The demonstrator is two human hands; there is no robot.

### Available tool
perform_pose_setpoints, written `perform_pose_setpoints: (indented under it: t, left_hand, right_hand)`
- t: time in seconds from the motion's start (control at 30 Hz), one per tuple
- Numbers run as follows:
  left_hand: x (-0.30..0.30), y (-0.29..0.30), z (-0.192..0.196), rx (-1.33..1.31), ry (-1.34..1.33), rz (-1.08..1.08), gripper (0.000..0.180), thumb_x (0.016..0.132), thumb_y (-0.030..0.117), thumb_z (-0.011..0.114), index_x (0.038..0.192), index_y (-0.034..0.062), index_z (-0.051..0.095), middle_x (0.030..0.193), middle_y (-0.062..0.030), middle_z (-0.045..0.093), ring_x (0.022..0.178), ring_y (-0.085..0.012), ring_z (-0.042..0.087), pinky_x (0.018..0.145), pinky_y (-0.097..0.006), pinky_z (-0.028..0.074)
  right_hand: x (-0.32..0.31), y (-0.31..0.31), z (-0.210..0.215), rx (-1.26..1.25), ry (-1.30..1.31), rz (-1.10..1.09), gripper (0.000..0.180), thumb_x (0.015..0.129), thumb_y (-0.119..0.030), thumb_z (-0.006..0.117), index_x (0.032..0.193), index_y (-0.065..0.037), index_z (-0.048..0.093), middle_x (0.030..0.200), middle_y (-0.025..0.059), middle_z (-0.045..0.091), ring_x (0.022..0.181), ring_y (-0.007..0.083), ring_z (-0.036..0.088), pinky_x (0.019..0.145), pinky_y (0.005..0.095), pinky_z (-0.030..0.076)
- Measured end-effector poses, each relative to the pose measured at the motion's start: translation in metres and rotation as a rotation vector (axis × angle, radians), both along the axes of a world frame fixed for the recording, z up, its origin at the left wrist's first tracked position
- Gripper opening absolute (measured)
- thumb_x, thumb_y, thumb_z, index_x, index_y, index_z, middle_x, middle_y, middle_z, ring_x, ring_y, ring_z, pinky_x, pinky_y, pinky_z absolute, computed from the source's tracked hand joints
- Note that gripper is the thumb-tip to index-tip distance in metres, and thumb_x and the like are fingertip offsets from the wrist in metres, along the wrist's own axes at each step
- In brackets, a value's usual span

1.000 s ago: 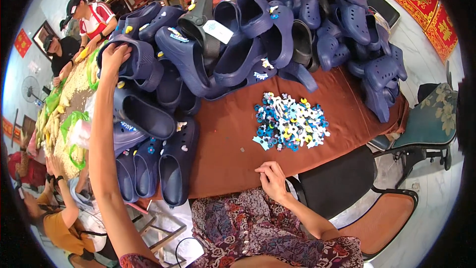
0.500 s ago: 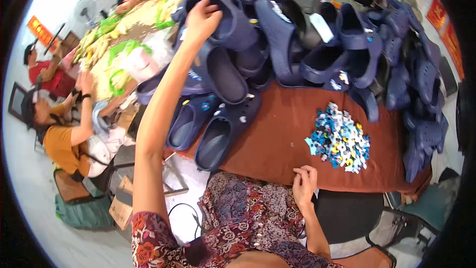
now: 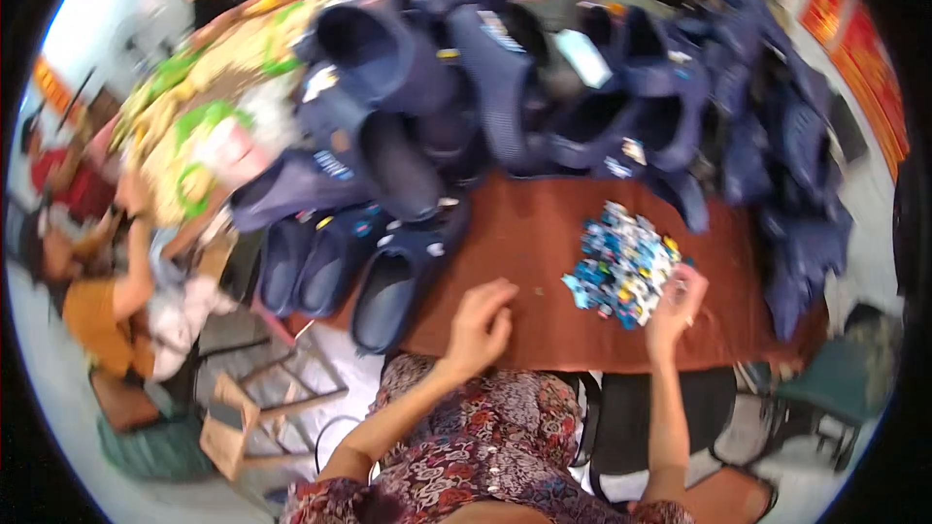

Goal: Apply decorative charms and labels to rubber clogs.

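Right hand [image 3: 677, 303] at the right side of the heap of small blue, white and black shoe charms [image 3: 621, 262], which lies toward the near right of the brown bench [image 3: 529, 243]; fingers [image 3: 691, 277] curled together onto the heap's edge, but whether they pinch a charm is too blurred to tell. Left hand [image 3: 482, 322] rests loosely curled, empty, near the front edge, heap to its right. Dark navy foam clogs [image 3: 408, 262] lie just left, long axes running front to back.
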State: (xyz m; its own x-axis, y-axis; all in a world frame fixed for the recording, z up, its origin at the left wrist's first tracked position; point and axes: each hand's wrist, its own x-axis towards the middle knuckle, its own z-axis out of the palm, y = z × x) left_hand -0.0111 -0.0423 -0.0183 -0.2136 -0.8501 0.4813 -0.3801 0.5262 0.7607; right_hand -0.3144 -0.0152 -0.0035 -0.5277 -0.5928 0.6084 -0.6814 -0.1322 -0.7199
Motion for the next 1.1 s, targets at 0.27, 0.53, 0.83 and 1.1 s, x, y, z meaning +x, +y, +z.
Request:
perform_pose_setpoints:
  t: [0.27, 0.53, 0.83, 1.1]
  left_hand:
    - [0.004, 0.042, -0.039, 0.143, 0.016, 0.021, 0.035, 0.077, -0.003, 0.06, 0.111, 0.0051, 0.065, 0.116, -0.0145, 0.062, 0.109, -0.0328, 0.057, 0.093, -0.039, 0.047]
    - [0.005, 0.042, -0.051, -0.002, -0.046, -0.011, 0.038, 0.071, -0.005, 0.061, 0.108, 0.0039, 0.064, 0.116, -0.0121, 0.061, 0.109, -0.0314, 0.058, 0.09, -0.038, 0.05]
    - [0.0, 0.035, -0.04, -0.013, -0.111, -0.005, 0.032, 0.071, -0.003, 0.061, 0.101, 0.0052, 0.069, 0.11, -0.0123, 0.064, 0.106, -0.0324, 0.059, 0.09, -0.04, 0.05]
    - [-0.01, 0.036, -0.042, -0.061, -0.152, -0.023, 0.03, 0.072, -0.004, 0.062, 0.099, 0.0063, 0.07, 0.107, -0.0111, 0.065, 0.103, -0.0335, 0.06, 0.087, -0.04, 0.05]
  right_hand:
    - [-0.205, -0.091, -0.042, 0.045, -0.125, -0.353, 0.054, 0.092, -0.029, 0.063, 0.123, 0.013, 0.047, 0.123, 0.0271, 0.053, 0.108, 0.0313, 0.057, 0.096, 0.0376, 0.045]
    - [-0.247, -0.129, -0.025, 0.223, -0.844, -0.082, 0.086, 0.078, -0.062, 0.066, 0.137, -0.003, 0.043, 0.136, 0.0153, 0.046, 0.126, 0.0298, 0.045, 0.102, 0.0429, 0.04]
    - [-0.222, -0.154, -0.002, 0.111, -1.09, -0.151, 0.099, 0.07, -0.067, 0.071, 0.137, 0.0, 0.042, 0.134, 0.0147, 0.049, 0.113, 0.0313, 0.055, 0.097, 0.0435, 0.044]
    - [-0.27, -0.161, -0.014, -0.107, -1.406, -0.057, 0.082, 0.065, -0.055, 0.081, 0.122, -0.006, 0.049, 0.112, 0.0131, 0.051, 0.1, 0.0275, 0.056, 0.091, 0.0426, 0.049]
